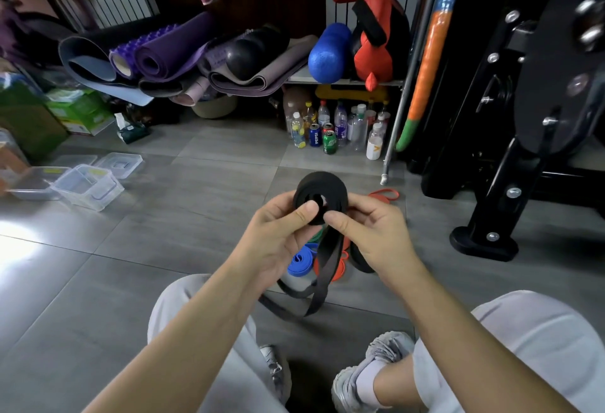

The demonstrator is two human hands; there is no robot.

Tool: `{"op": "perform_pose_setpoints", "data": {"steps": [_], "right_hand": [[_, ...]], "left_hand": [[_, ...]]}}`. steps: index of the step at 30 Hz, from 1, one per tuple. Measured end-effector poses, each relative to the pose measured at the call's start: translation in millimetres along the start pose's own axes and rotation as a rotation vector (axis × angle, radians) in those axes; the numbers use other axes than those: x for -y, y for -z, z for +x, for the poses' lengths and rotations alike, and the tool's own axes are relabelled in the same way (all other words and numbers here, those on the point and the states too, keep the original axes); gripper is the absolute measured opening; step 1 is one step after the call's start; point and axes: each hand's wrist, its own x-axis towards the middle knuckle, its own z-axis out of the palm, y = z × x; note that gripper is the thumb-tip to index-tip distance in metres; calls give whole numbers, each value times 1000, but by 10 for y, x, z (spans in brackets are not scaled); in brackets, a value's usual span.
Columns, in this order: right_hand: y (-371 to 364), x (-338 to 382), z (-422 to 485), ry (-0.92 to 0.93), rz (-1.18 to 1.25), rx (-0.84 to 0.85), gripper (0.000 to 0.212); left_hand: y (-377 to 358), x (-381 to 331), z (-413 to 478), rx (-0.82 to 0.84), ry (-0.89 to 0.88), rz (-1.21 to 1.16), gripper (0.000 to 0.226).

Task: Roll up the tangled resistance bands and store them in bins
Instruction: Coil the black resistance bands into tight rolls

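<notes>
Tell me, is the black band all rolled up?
Partly. The left hand and right hand grip the coiled black resistance band; its loose tail hangs to the floor.

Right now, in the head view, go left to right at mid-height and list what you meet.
clear plastic bins → black band roll → red band on the floor → black machine foot
</notes>
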Motion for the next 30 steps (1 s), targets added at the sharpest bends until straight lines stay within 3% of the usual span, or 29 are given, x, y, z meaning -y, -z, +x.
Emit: {"op": "perform_pose_setpoints", "data": {"steps": [2, 6, 9, 11, 17, 22, 25, 30], "right_hand": [[45, 34, 6, 8, -123, 23, 29], [203, 99, 73, 22, -637, 172, 17], [203, 172, 109, 72, -810, 279, 14], [195, 227, 103, 96, -786, 261, 11], [251, 402, 47, 83, -508, 144, 36], [234, 480, 81, 126, -587, 116, 42], [231, 630, 178, 160, -667, 112, 38], [203, 860, 393, 192, -443, 164, 23]], "left_hand": [[41, 20, 11, -56, -14, 191, 25], [83, -196, 29, 6, -226, 1096, 58], [-73, -381, 58, 173, -243, 1626, 43], [-151, -466, 85, 224, -219, 1782, 32], [-145, -565, 64, 133, -238, 1288, 24], [-114, -525, 77, 121, -266, 1046, 29], [-154, -645, 108, 126, -274, 994, 29], [-317, -933, 149, 118, -337, 748, 25]]}}
